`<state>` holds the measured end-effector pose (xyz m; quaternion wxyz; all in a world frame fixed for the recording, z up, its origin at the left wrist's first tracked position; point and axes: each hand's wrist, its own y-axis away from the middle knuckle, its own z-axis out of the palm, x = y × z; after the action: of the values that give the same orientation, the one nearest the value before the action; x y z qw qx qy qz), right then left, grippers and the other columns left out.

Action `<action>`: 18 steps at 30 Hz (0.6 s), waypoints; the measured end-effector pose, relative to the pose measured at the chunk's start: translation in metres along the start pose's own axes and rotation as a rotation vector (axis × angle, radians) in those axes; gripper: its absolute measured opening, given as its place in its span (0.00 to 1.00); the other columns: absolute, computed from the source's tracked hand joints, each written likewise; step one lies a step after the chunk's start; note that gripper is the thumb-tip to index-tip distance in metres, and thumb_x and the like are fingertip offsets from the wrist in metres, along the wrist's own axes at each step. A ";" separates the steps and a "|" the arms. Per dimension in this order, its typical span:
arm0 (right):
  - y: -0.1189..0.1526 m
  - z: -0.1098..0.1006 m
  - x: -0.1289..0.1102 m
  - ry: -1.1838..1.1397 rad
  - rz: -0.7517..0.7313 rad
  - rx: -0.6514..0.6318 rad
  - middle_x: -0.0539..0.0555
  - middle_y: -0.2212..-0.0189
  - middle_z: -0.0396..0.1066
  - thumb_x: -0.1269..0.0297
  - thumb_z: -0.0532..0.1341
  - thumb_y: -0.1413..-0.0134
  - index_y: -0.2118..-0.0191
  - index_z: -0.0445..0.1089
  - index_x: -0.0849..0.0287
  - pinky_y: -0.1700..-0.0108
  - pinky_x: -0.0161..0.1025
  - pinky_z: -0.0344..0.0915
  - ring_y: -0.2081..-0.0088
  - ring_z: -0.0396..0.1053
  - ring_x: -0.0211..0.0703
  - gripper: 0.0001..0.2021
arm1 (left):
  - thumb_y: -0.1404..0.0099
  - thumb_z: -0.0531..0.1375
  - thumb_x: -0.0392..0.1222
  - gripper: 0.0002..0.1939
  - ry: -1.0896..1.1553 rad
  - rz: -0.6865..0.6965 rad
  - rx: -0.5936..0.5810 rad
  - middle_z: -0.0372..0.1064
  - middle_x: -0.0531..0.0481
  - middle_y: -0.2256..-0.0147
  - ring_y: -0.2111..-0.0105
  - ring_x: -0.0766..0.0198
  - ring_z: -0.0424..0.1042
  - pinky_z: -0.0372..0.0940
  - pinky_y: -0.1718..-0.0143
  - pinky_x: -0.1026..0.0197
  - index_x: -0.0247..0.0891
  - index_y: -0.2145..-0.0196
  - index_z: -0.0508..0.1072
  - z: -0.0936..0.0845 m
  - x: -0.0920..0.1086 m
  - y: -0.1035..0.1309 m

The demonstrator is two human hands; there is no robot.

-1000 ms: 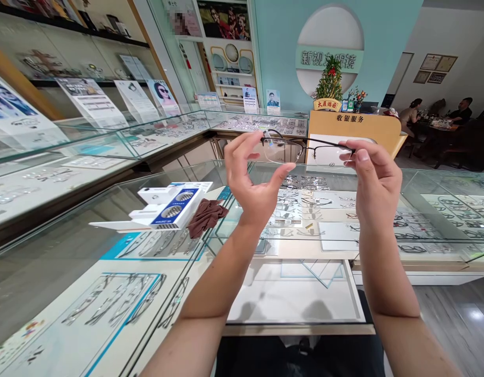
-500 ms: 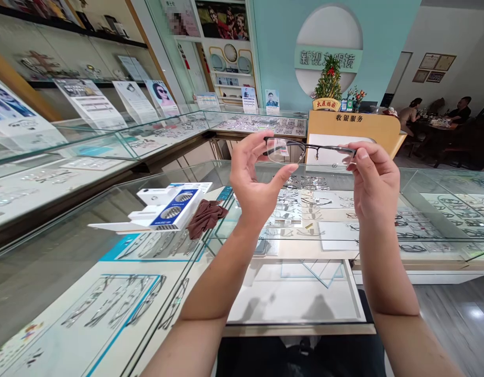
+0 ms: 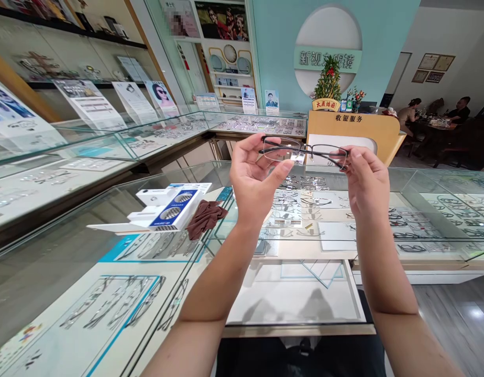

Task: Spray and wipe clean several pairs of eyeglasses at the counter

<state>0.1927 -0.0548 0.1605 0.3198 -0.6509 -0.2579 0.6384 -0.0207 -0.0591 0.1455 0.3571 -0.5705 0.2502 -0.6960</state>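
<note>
A pair of eyeglasses [image 3: 311, 149] with a thin dark frame and clear lenses is held up in front of me, above the glass counter. My left hand [image 3: 254, 180] grips its left end, fingers behind the frame and thumb stretched out below the lens. At the right end, my right hand [image 3: 366, 178] pinches the frame between thumb and fingers. The temples look folded behind the lenses. Below and left of my hands, a crumpled brown cloth [image 3: 206, 218] lies on the counter against a white and blue box [image 3: 173, 212] with its flaps open.
Glass display cases [image 3: 426, 209] holding rows of spectacles surround me. An open white drawer [image 3: 261, 309] juts out below my forearms, with glass pieces [image 3: 315, 269] inside. Behind stands a yellow cashier desk [image 3: 387, 128] with a plant [image 3: 327, 84]. Two people sit at a table far right.
The eyeglasses have turned, so the lenses now face me more and the temples show behind them. My right hand has moved slightly left, closer to my left hand.
</note>
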 end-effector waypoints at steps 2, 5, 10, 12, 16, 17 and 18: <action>0.001 0.000 0.000 0.025 -0.006 -0.045 0.53 0.51 0.83 0.41 0.56 0.27 0.46 0.79 0.46 0.48 0.50 0.78 0.50 0.80 0.48 0.21 | 0.38 0.74 0.62 0.38 0.066 -0.113 -0.015 0.73 0.44 0.40 0.38 0.50 0.76 0.74 0.40 0.53 0.49 0.37 0.68 -0.001 0.002 -0.002; 0.003 0.003 -0.006 0.079 -0.090 -0.208 0.53 0.43 0.80 0.40 0.60 0.30 0.38 0.75 0.42 0.44 0.53 0.77 0.45 0.79 0.51 0.23 | 0.36 0.72 0.60 0.33 0.206 -0.356 -0.098 0.76 0.43 0.43 0.42 0.53 0.79 0.76 0.45 0.56 0.45 0.40 0.71 -0.004 0.002 -0.007; 0.005 0.010 -0.018 0.172 -0.250 -0.369 0.54 0.39 0.77 0.43 0.68 0.36 0.40 0.77 0.42 0.35 0.58 0.72 0.38 0.74 0.55 0.23 | 0.36 0.71 0.54 0.23 0.394 -0.699 -0.258 0.81 0.41 0.51 0.49 0.55 0.82 0.77 0.54 0.59 0.37 0.50 0.78 -0.004 0.004 -0.009; 0.005 0.011 -0.020 0.182 -0.286 -0.365 0.54 0.40 0.78 0.45 0.68 0.35 0.42 0.79 0.41 0.33 0.59 0.70 0.38 0.74 0.55 0.20 | 0.36 0.71 0.52 0.19 0.435 -0.789 -0.308 0.81 0.41 0.54 0.52 0.56 0.83 0.78 0.55 0.59 0.36 0.53 0.79 -0.002 0.004 -0.008; 0.004 0.008 -0.020 0.226 -0.301 -0.356 0.54 0.44 0.79 0.45 0.70 0.38 0.46 0.82 0.39 0.33 0.61 0.69 0.40 0.74 0.56 0.17 | 0.34 0.70 0.51 0.16 0.484 -0.919 -0.373 0.81 0.41 0.57 0.56 0.56 0.83 0.79 0.58 0.58 0.36 0.57 0.78 0.001 -0.001 -0.006; 0.003 0.007 -0.019 0.238 -0.290 -0.350 0.54 0.44 0.79 0.44 0.71 0.39 0.47 0.82 0.39 0.33 0.62 0.69 0.40 0.74 0.57 0.17 | 0.34 0.70 0.52 0.17 0.502 -0.940 -0.384 0.81 0.41 0.57 0.57 0.56 0.83 0.79 0.59 0.59 0.36 0.57 0.78 0.001 -0.003 -0.006; 0.003 0.007 -0.019 0.245 -0.276 -0.346 0.54 0.45 0.79 0.43 0.72 0.41 0.48 0.83 0.39 0.33 0.63 0.69 0.39 0.74 0.57 0.17 | 0.34 0.70 0.53 0.17 0.520 -0.960 -0.393 0.81 0.41 0.57 0.57 0.56 0.83 0.79 0.60 0.59 0.36 0.57 0.78 0.002 -0.005 -0.006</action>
<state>0.1847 -0.0701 0.1710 0.3167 -0.7272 -0.4090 0.4512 -0.0194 -0.0516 0.1475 -0.1846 -0.4859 0.1675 -0.8377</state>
